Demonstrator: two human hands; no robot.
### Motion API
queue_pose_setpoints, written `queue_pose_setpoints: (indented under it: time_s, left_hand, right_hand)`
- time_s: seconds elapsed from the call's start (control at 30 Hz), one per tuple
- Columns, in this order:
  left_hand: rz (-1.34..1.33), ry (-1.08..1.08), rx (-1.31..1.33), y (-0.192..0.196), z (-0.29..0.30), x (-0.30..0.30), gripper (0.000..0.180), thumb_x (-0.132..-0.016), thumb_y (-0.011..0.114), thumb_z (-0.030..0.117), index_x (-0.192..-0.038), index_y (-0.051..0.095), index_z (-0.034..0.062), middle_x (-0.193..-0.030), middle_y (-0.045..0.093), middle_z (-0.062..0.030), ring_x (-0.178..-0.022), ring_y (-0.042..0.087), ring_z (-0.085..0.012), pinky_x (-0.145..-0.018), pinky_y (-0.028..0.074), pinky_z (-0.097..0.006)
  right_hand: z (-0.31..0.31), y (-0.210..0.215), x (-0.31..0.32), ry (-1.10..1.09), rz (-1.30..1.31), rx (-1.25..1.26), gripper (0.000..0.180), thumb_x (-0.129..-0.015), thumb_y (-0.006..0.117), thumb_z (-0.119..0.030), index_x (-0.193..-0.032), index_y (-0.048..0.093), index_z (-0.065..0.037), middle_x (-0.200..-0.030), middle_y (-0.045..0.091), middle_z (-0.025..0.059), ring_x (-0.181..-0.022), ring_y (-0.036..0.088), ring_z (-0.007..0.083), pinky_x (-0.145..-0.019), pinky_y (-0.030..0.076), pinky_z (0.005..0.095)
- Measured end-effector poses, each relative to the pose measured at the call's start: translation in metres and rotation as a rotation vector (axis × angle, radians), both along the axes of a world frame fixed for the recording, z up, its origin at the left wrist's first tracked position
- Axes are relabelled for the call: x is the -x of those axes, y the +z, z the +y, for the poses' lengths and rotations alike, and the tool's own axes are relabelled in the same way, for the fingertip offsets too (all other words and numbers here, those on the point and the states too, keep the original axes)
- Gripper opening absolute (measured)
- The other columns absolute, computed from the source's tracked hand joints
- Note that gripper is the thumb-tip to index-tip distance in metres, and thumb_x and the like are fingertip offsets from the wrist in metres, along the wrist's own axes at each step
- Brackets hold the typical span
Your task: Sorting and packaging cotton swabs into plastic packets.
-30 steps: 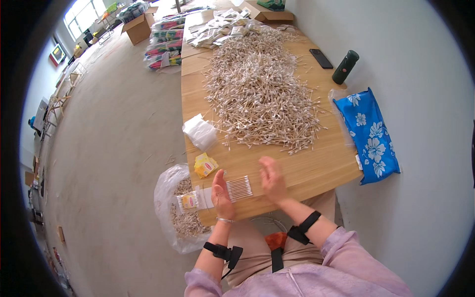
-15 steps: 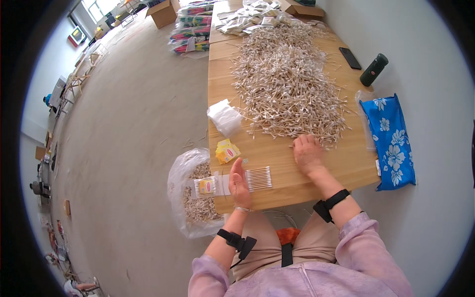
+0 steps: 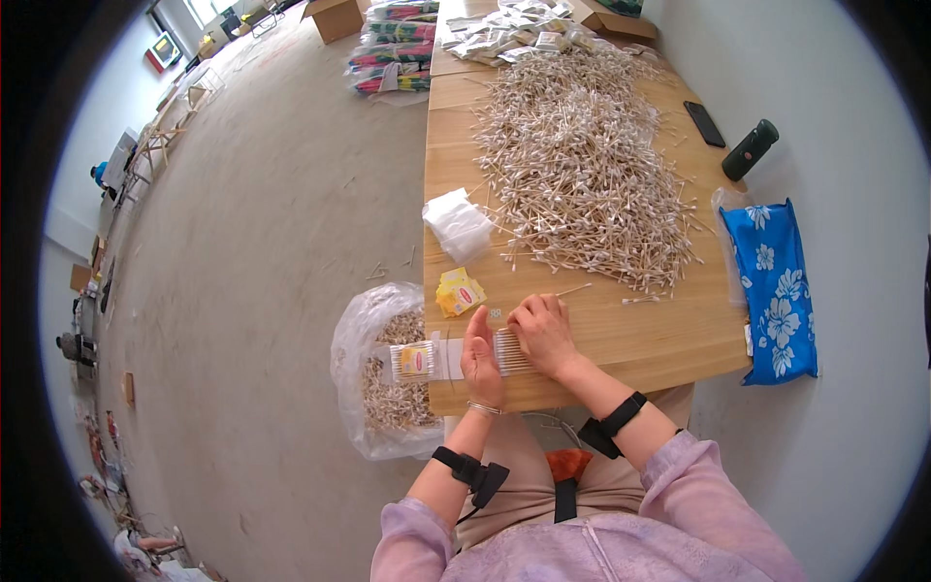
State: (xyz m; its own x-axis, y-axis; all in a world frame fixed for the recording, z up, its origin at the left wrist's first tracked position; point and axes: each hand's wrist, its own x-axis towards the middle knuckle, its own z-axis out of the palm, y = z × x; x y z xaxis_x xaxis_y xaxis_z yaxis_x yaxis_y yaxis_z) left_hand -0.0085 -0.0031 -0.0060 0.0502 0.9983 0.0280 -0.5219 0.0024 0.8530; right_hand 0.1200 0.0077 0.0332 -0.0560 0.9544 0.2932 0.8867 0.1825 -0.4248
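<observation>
A row of cotton swabs lies side by side near the table's front edge, between my two hands. My left hand stands on its edge at the row's left end, fingers stretched out, over a clear plastic bag. Left of it, a filled pack of swabs with a yellow card sticks out past the table edge. My right hand is closed just above the row, and a single swab pokes out from its fingers. Its fingertips partly cover the row, so how many swabs it holds is hidden.
A big heap of loose swabs covers the table's middle. Yellow cards and clear bags lie along the left edge. A blue flowered pouch, dark bottle and phone are at right. Below hangs a plastic sack of swabs.
My right hand has moved from the heap's near edge leftward and nearer, down to the row, carrying a swab. My left hand stays by the row. The whole view has shifted slightly.
</observation>
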Motion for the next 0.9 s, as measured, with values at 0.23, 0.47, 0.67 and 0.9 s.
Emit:
queue_pose_setpoints:
  time_s: [0.23,0.47,0.67,0.9]
  left_hand:
    - [0.032,-0.018,0.017,0.007,0.0,-0.001,0.058,-0.101,0.038,0.04,-0.141,0.033,-0.002,-0.145,0.037,-0.0108,-0.134,0.034,-0.0193,-0.112,0.024,-0.033]
    - [0.054,-0.021,-0.007,0.001,0.001,0.0,0.058,-0.101,0.038,0.04,-0.14,0.034,-0.0031,-0.144,0.039,-0.0117,-0.134,0.035,-0.0198,-0.112,0.024,-0.033]
    - [0.072,-0.021,-0.015,0.004,0.001,-0.001,0.058,-0.101,0.037,0.039,-0.14,0.034,-0.0035,-0.144,0.039,-0.0123,-0.134,0.034,-0.0201,-0.112,0.025,-0.033]
    - [0.065,-0.034,-0.002,0.004,0.001,0.0,0.059,-0.101,0.036,0.039,-0.14,0.033,-0.0044,-0.144,0.038,-0.0135,-0.135,0.034,-0.021,-0.113,0.024,-0.033]
  right_hand:
    - [-0.015,-0.005,-0.014,-0.056,0.291,-0.091,0.015,-0.085,0.055,-0.009,-0.098,0.064,-0.006,-0.102,0.059,0.0087,-0.104,0.051,0.0297,-0.096,0.037,0.0442]
    - [-0.025,-0.008,0.004,0.016,0.525,-0.034,0.024,-0.088,0.05,-0.006,-0.112,0.056,-0.003,-0.104,0.06,0.0126,-0.098,0.054,0.0321,-0.103,0.034,0.0415]
    - [-0.025,-0.005,0.007,-0.128,0.734,-0.072,0.026,-0.09,0.046,-0.005,-0.114,0.055,-0.003,-0.102,0.06,0.0131,-0.097,0.054,0.0297,-0.1,0.036,0.0371]
    - [-0.026,-0.012,0.007,-0.051,0.977,0.152,0.029,-0.095,0.043,-0.008,-0.122,0.051,-0.001,-0.12,0.056,0.0107,-0.108,0.054,0.0193,-0.095,0.041,0.029]
